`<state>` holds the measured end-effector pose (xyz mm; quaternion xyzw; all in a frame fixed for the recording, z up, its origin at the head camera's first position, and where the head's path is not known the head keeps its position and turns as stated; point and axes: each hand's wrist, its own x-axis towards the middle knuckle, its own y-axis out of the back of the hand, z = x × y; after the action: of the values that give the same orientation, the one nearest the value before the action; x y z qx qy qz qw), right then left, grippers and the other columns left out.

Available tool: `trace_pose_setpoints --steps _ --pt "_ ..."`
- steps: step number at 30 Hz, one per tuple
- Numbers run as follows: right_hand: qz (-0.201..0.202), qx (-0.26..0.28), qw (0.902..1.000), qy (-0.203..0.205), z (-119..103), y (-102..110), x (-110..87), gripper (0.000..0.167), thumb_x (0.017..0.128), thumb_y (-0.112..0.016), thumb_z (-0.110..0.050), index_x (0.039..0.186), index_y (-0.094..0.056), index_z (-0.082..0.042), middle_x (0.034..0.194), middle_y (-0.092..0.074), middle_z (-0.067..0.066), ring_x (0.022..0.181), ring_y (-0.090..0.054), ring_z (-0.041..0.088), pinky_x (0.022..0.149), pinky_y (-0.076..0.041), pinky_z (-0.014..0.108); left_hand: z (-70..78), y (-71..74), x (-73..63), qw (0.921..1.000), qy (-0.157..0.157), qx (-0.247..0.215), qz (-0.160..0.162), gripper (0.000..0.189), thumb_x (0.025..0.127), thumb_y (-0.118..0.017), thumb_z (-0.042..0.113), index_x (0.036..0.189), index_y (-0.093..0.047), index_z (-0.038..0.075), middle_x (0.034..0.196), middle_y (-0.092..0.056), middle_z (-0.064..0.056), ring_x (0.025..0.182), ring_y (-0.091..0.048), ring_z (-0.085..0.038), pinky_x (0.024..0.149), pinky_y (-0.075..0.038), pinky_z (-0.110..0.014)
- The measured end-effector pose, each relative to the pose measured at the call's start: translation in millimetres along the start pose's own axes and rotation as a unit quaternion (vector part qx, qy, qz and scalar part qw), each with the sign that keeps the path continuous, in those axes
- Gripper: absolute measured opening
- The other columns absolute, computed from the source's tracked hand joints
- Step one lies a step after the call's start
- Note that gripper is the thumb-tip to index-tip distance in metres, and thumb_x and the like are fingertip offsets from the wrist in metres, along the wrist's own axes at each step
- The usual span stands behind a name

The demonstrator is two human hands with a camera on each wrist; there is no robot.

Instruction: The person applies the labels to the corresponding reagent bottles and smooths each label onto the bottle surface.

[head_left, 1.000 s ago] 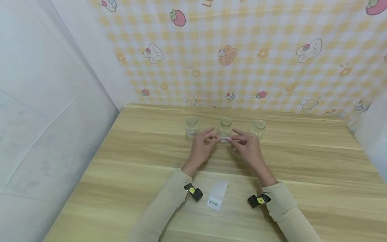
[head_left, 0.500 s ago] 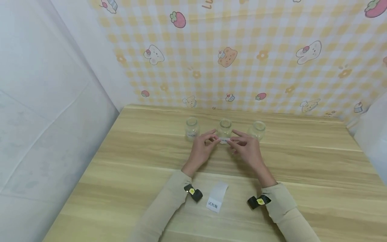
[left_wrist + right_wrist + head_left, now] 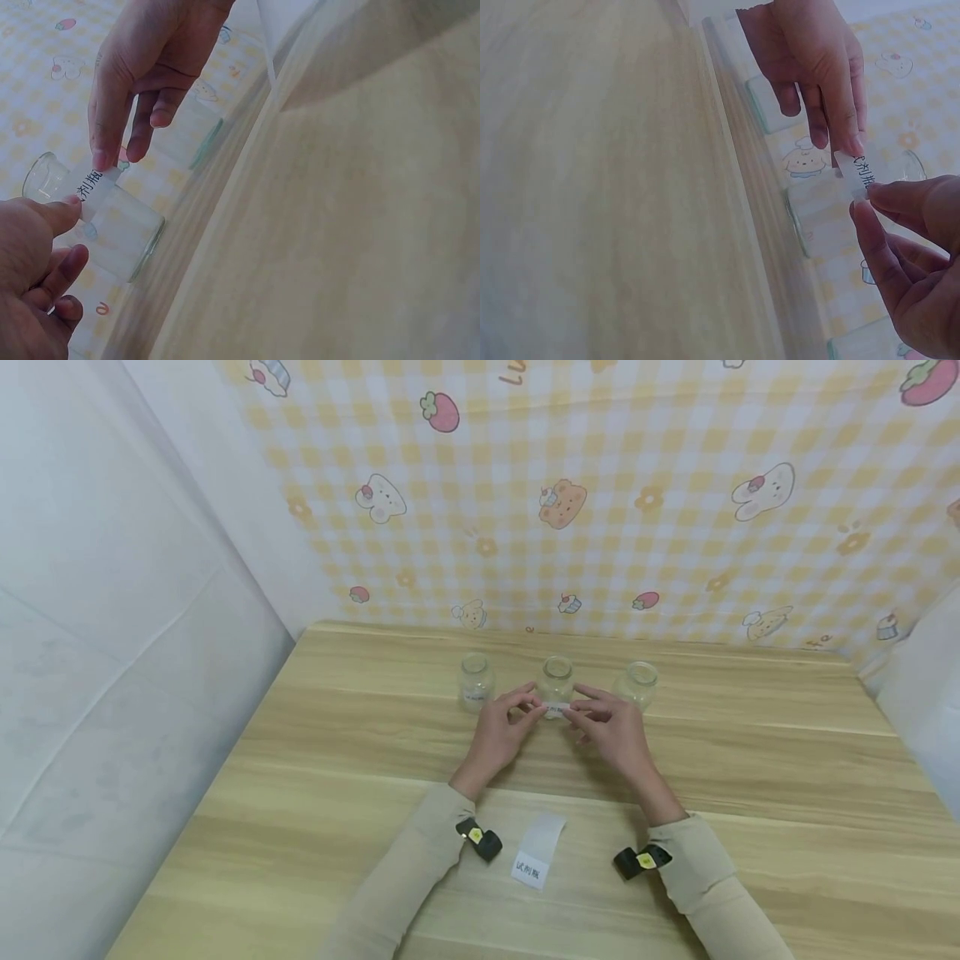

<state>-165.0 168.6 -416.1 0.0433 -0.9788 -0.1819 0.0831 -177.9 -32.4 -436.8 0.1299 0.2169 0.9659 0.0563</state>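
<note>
A small white label (image 3: 555,710) with printed black characters is stretched between both hands, in front of the middle glass jar (image 3: 557,675). My left hand (image 3: 501,727) pinches the label's left end between thumb and finger, and my right hand (image 3: 617,733) pinches its right end. In the right wrist view, the printed label (image 3: 860,174) lies across the jar's side; whether it touches the glass I cannot tell. The left wrist view shows the clear jar (image 3: 124,232) behind the fingertips.
On the left stands a glass jar (image 3: 475,681) bearing a similar label; another jar (image 3: 637,683) stands at right, partly behind my right hand. A white backing strip (image 3: 542,843) with one printed label lies between the forearms on the wooden table (image 3: 315,777). Patterned cloth (image 3: 480,510) hangs behind.
Both hands keep almost the same pose on the label. The head view has shifted slightly, so the scene sits a little lower, and the label's print shows a bit more clearly.
</note>
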Motion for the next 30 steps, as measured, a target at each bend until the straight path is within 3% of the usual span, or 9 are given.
trace_pose_setpoints --steps 11,18,23,27,30 --pt "0.002 -0.002 1.0000 0.005 0.0 -1.6 -1.0 0.018 0.095 -0.074 -0.005 0.106 -0.076 0.010 0.143 -0.061 0.020 0.074 -0.075 0.036 0.058 -0.060 0.030 -0.3 -1.4 -1.8 0.9998 -0.012 -0.005 0.014 0.015 0.098 -0.073 0.022 0.098 -0.074 0.007 0.136 -0.067 -0.012 0.129 -0.062 -0.026 0.082 -0.047 -0.032" --pt "0.007 -0.005 1.0000 0.002 0.5 -2.2 -0.7 0.018 0.095 -0.074 -0.005 0.105 -0.076 0.010 0.143 -0.060 0.020 0.074 -0.074 0.036 0.057 -0.060 0.030 -0.1 -2.6 -2.8 0.9993 -0.027 0.001 0.024 0.016 0.098 -0.073 0.022 0.099 -0.075 0.006 0.131 -0.070 -0.012 0.104 -0.070 -0.024 0.078 -0.049 -0.030" --pt "0.007 -0.002 1.0000 0.004 1.0 -1.6 -1.1 0.018 0.096 -0.074 -0.004 0.105 -0.076 0.010 0.144 -0.059 0.021 0.075 -0.075 0.036 0.057 -0.060 0.030 -1.3 -3.5 -2.6 0.9991 -0.035 0.002 0.025 0.015 0.098 -0.074 0.020 0.099 -0.076 0.005 0.130 -0.071 -0.012 0.097 -0.070 -0.023 0.078 -0.050 -0.030" --pt "0.007 0.000 1.0000 0.005 0.4 -0.9 -1.1 0.018 0.096 -0.074 -0.004 0.106 -0.075 0.011 0.144 -0.059 0.022 0.076 -0.075 0.037 0.057 -0.060 0.030 -1.5 -3.8 -2.1 0.9989 -0.039 0.002 0.024 0.014 0.097 -0.074 0.018 0.098 -0.075 0.005 0.130 -0.070 -0.013 0.097 -0.070 -0.024 0.082 -0.051 -0.033" --pt "0.009 -0.002 0.9999 0.006 -0.2 -0.7 -0.7 0.018 0.095 -0.074 -0.004 0.106 -0.075 0.010 0.143 -0.060 0.021 0.075 -0.075 0.037 0.057 -0.060 0.030 -0.9 -3.6 -1.8 0.9990 -0.038 0.000 0.023 0.013 0.098 -0.073 0.019 0.097 -0.075 0.006 0.133 -0.069 -0.015 0.108 -0.069 -0.026 0.088 -0.052 -0.039"
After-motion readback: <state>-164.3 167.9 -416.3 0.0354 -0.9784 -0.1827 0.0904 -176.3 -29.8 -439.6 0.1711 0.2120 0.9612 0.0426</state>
